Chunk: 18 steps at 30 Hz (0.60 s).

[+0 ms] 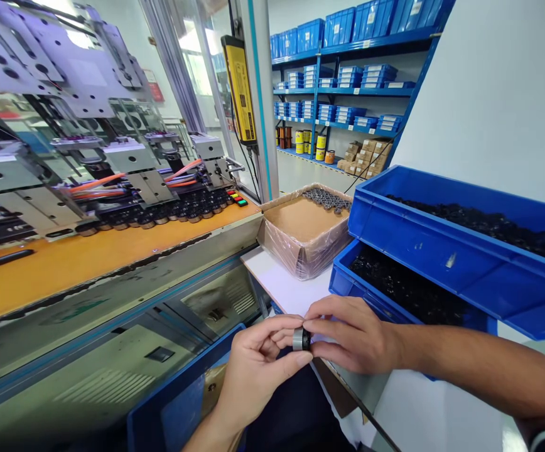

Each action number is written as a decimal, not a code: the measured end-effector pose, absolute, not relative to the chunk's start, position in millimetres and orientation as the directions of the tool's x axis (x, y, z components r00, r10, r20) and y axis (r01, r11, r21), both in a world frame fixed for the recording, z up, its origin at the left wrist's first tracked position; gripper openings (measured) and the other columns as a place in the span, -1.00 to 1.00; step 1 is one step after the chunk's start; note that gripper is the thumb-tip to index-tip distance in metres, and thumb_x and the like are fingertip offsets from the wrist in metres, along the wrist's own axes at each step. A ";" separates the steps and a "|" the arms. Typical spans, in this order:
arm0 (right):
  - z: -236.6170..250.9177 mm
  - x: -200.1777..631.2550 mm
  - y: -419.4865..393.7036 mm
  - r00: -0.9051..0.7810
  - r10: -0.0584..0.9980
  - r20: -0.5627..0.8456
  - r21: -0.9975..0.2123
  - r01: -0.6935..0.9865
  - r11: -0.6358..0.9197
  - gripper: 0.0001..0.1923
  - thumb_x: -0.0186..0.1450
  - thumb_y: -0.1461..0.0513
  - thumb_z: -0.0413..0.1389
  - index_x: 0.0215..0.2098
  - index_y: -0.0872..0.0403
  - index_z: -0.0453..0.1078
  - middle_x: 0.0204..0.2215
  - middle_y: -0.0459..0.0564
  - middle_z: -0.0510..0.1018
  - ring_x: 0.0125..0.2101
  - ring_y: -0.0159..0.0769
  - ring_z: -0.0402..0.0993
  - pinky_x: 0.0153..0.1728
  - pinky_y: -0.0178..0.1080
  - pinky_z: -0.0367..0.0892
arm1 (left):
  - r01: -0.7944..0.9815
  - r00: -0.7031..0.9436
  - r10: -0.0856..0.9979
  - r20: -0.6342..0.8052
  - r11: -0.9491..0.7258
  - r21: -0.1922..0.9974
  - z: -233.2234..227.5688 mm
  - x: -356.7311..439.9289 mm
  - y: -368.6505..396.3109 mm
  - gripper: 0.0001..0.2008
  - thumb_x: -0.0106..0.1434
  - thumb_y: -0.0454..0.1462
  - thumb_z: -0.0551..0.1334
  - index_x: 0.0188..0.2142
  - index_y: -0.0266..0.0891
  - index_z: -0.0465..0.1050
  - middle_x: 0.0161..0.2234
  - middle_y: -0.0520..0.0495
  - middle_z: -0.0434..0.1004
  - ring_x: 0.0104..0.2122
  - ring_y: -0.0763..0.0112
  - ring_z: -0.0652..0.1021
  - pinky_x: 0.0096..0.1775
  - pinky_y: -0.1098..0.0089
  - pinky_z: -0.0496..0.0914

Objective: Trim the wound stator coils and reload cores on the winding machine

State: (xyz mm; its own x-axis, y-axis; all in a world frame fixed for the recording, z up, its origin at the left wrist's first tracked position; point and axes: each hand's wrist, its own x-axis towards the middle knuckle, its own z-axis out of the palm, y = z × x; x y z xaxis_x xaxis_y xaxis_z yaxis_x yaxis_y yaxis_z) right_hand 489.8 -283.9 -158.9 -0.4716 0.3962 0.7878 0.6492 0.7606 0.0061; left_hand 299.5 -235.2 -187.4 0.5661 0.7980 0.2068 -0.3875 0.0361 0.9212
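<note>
We are looking down at both hands meeting low in the view, over the near edge of the white bench (282, 285). Our left hand (253, 370) is pinching a small ring-shaped part (301, 339), grey with a black face, between thumb and fingertips, fingers clamped on it. Our right hand (352, 333) is coming in from the right, its fingertips closing on the same part from the other side, so both hands are gripping it together. Just beyond the right hand, two stacked blue bins (442, 251) are sitting full of small black parts. Beside them, a cardboard box (303, 235) wrapped in clear film is holding a few dark parts at its far corner. To the left, a machine (88, 157) is standing over an orange deck (88, 257) with a row of round parts along it.
</note>
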 end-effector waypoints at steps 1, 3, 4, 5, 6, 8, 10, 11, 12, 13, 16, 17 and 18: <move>-159.0 489.8 -284.0 -0.475 0.398 0.785 0.006 0.647 0.762 -0.77 0.33 0.32 0.16 -0.05 0.22 0.35 -0.22 0.13 0.53 -0.22 -0.30 0.52 -0.25 -0.29 0.51 | -0.389 0.566 0.799 0.205 0.039 0.921 -188.0 299.3 -235.4 -0.66 -0.04 -0.48 0.46 -0.25 -0.16 0.66 -0.31 -0.06 0.73 -0.33 0.36 0.69 -0.22 0.47 0.58; -158.9 490.0 -284.5 -0.485 0.402 0.777 0.004 0.642 0.766 -0.77 0.33 0.34 0.14 -0.05 0.21 0.35 -0.22 0.12 0.53 -0.22 -0.31 0.52 -0.25 -0.29 0.51 | -0.395 0.567 0.798 0.204 0.046 0.917 -188.9 299.1 -235.5 -0.64 -0.04 -0.49 0.46 -0.25 -0.14 0.66 -0.30 -0.04 0.73 -0.32 0.38 0.69 -0.22 0.50 0.57; -158.9 490.0 -284.7 -0.487 0.403 0.775 0.005 0.642 0.766 -0.77 0.33 0.34 0.15 -0.05 0.21 0.36 -0.22 0.12 0.53 -0.22 -0.31 0.52 -0.25 -0.29 0.51 | -0.398 0.572 0.794 0.206 0.049 0.916 -189.1 299.2 -235.4 -0.64 -0.04 -0.49 0.46 -0.24 -0.13 0.66 -0.30 -0.02 0.73 -0.32 0.40 0.69 -0.22 0.51 0.56; -158.9 490.0 -284.8 -0.484 0.402 0.777 0.005 0.644 0.765 -0.77 0.32 0.33 0.15 -0.05 0.21 0.36 -0.22 0.12 0.53 -0.22 -0.31 0.53 -0.25 -0.29 0.51 | -0.399 0.576 0.790 0.208 0.051 0.915 -189.3 299.4 -235.2 -0.64 -0.03 -0.49 0.46 -0.24 -0.12 0.66 -0.30 -0.02 0.73 -0.32 0.41 0.69 -0.21 0.52 0.56; -159.0 489.9 -284.9 -0.478 0.400 0.782 0.006 0.647 0.762 -0.77 0.32 0.33 0.15 -0.05 0.22 0.36 -0.23 0.12 0.53 -0.22 -0.31 0.53 -0.24 -0.29 0.51 | -0.399 0.580 0.787 0.208 0.052 0.916 -189.3 299.7 -234.9 -0.65 -0.02 -0.49 0.45 -0.24 -0.12 0.66 -0.30 -0.02 0.73 -0.32 0.42 0.68 -0.21 0.53 0.56; -158.9 489.8 -284.7 -0.473 0.403 0.784 0.003 0.652 0.758 -0.78 0.33 0.33 0.15 -0.06 0.22 0.36 -0.22 0.12 0.53 -0.21 -0.31 0.52 -0.24 -0.29 0.51 | -0.400 0.575 0.792 0.205 0.054 0.915 -189.1 300.3 -234.2 -0.65 -0.02 -0.49 0.45 -0.24 -0.13 0.66 -0.30 -0.02 0.73 -0.32 0.42 0.68 -0.21 0.53 0.56; -158.8 489.7 -284.3 -0.480 0.407 0.777 -0.001 0.645 0.764 -0.81 0.34 0.34 0.13 -0.07 0.20 0.37 -0.22 0.10 0.53 -0.23 -0.33 0.51 -0.25 -0.30 0.51 | -0.405 0.565 0.800 0.202 0.055 0.913 -188.8 300.4 -234.0 -0.64 -0.04 -0.50 0.45 -0.25 -0.12 0.66 -0.29 -0.01 0.73 -0.32 0.42 0.69 -0.22 0.53 0.56; -158.7 489.7 -284.2 -0.485 0.406 0.775 -0.001 0.641 0.768 -0.82 0.34 0.35 0.13 -0.08 0.20 0.38 -0.22 0.10 0.53 -0.23 -0.34 0.51 -0.25 -0.31 0.50 | -0.405 0.561 0.803 0.201 0.055 0.912 -188.6 300.1 -234.2 -0.63 -0.05 -0.51 0.45 -0.25 -0.11 0.66 -0.29 0.00 0.73 -0.32 0.42 0.69 -0.22 0.54 0.56; -158.7 489.8 -284.1 -0.488 0.403 0.774 0.000 0.636 0.771 -0.82 0.33 0.35 0.13 -0.08 0.20 0.38 -0.22 0.10 0.52 -0.24 -0.34 0.51 -0.25 -0.31 0.50 | -0.404 0.560 0.804 0.201 0.052 0.913 -188.3 299.8 -234.5 -0.63 -0.05 -0.51 0.45 -0.26 -0.11 0.66 -0.29 0.01 0.73 -0.33 0.43 0.69 -0.23 0.54 0.56; -158.8 489.9 -284.0 -0.488 0.399 0.777 0.001 0.633 0.774 -0.81 0.32 0.35 0.14 -0.08 0.21 0.38 -0.22 0.11 0.52 -0.24 -0.33 0.51 -0.25 -0.31 0.50 | -0.399 0.561 0.803 0.201 0.050 0.915 -188.0 299.5 -234.9 -0.63 -0.05 -0.51 0.45 -0.26 -0.11 0.66 -0.30 0.01 0.73 -0.34 0.43 0.69 -0.24 0.54 0.56; -159.7 490.4 -284.3 -0.483 0.397 0.781 -0.002 0.633 0.774 -0.77 0.31 0.35 0.16 -0.06 0.22 0.37 -0.21 0.13 0.52 -0.20 -0.31 0.51 -0.22 -0.29 0.50 | -0.387 0.547 0.813 0.198 0.036 0.921 -187.3 298.9 -236.0 -0.64 -0.08 -0.50 0.46 -0.27 -0.15 0.66 -0.33 -0.03 0.73 -0.36 0.38 0.69 -0.26 0.49 0.58; -160.1 490.5 -284.5 -0.487 0.403 0.775 -0.008 0.631 0.776 -0.76 0.31 0.35 0.15 -0.05 0.22 0.36 -0.21 0.13 0.52 -0.20 -0.32 0.51 -0.22 -0.30 0.50 | -0.386 0.537 0.820 0.196 0.032 0.922 -187.2 299.0 -236.3 -0.65 -0.09 -0.50 0.46 -0.28 -0.17 0.66 -0.33 -0.05 0.74 -0.36 0.35 0.69 -0.26 0.47 0.58; -160.4 490.7 -284.7 -0.490 0.411 0.768 -0.014 0.630 0.777 -0.76 0.32 0.36 0.14 -0.04 0.21 0.36 -0.20 0.12 0.52 -0.20 -0.32 0.51 -0.22 -0.30 0.50 | -0.386 0.531 0.825 0.195 0.030 0.922 -187.3 299.1 -236.4 -0.65 -0.10 -0.50 0.47 -0.29 -0.18 0.66 -0.33 -0.06 0.74 -0.36 0.33 0.69 -0.26 0.46 0.59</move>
State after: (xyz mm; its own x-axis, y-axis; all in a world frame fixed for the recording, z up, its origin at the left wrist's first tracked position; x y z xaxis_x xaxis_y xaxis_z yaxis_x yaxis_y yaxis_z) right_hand 490.7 -284.7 -160.4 -0.4902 0.4114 0.7684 0.6296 0.7768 -0.0142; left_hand 299.1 -236.4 -187.3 0.5308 0.8247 0.1952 -0.3856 0.0298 0.9222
